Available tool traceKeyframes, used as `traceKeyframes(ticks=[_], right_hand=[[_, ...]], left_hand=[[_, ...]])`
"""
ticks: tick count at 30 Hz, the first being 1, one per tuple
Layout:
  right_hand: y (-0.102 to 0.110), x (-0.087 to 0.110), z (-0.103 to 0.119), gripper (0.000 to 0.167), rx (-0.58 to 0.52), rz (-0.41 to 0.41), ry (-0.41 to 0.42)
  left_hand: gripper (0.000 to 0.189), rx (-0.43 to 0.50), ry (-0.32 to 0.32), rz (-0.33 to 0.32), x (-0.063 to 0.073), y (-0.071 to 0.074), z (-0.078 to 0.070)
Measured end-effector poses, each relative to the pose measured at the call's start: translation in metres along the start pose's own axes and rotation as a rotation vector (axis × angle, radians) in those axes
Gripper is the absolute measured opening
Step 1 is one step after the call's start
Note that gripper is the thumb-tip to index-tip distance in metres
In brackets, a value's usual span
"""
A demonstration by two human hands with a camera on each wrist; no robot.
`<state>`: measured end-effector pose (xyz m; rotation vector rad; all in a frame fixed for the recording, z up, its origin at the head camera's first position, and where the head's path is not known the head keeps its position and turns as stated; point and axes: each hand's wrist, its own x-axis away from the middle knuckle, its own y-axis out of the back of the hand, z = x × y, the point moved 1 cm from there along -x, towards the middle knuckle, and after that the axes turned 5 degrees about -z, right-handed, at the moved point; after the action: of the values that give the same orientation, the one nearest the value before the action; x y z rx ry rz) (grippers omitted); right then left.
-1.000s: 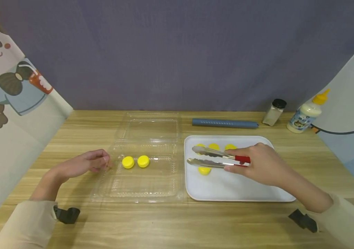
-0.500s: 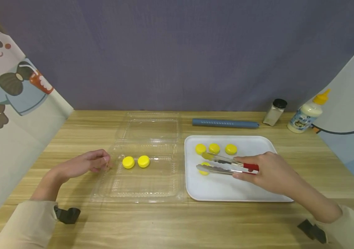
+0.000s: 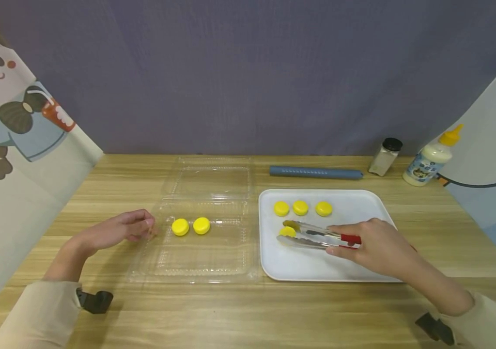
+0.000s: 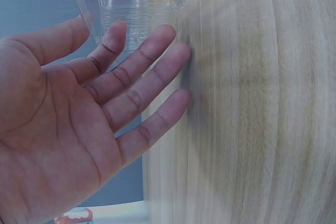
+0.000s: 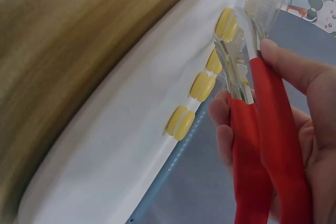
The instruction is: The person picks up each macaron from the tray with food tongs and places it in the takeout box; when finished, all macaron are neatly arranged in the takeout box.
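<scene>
My right hand [image 3: 376, 245] grips red-handled metal tongs [image 5: 262, 124]. The spread tong tips stand on either side of a yellow macaron [image 3: 287, 232] near the left of the white tray [image 3: 339, 266]. Behind it, three more macarons [image 3: 300, 208] form a row on the tray. At the left, my left hand [image 3: 119, 229] holds the rim of a clear plastic clamshell box [image 3: 204, 261] between thumb and index finger, and its other fingers extend loosely in the left wrist view. Two macarons [image 3: 191, 226] sit side by side inside the box, whose lid [image 3: 215, 180] is folded back.
Behind the tray lies a long blue box [image 3: 315, 172]. A black-capped jar [image 3: 385, 156] and a squeeze bottle [image 3: 427, 160] with a yellow nozzle stand at the back right. A grey curtain [image 3: 248, 77] closes off the table's far side.
My right hand has drawn the tongs back from over the macaron row toward me and slightly right, bringing the tips around the nearer macaron. The left hand stays at the box rim.
</scene>
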<state>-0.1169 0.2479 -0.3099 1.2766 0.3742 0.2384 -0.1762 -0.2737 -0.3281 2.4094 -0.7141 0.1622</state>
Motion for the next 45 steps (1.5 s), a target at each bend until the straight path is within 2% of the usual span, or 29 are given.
traceKeyframes(ticks=[15, 22, 26, 34, 45], right_hand=[[-0.008, 0.003, -0.002, 0.046, 0.033, -0.065, 0.013], [-0.001, 0.001, -0.002, 0.045, 0.007, -0.104, 0.025], [0.007, -0.003, 0.0, 0.044, 0.009, -0.097, 0.031], [0.021, -0.013, 0.012, 0.041, 0.021, -0.127, 0.078], [0.031, -0.035, 0.04, 0.043, 0.04, -0.125, 0.143]], left_hand=[[0.03, -0.018, 0.003, -0.004, 0.001, -0.001, 0.001], [0.029, -0.009, -0.004, 0.001, 0.001, -0.001, 0.0], [0.028, -0.004, -0.01, 0.004, 0.0, 0.0, 0.0], [0.028, -0.004, -0.013, 0.003, 0.0, 0.0, 0.0], [0.032, 0.008, -0.018, 0.0, 0.002, 0.001, 0.001]])
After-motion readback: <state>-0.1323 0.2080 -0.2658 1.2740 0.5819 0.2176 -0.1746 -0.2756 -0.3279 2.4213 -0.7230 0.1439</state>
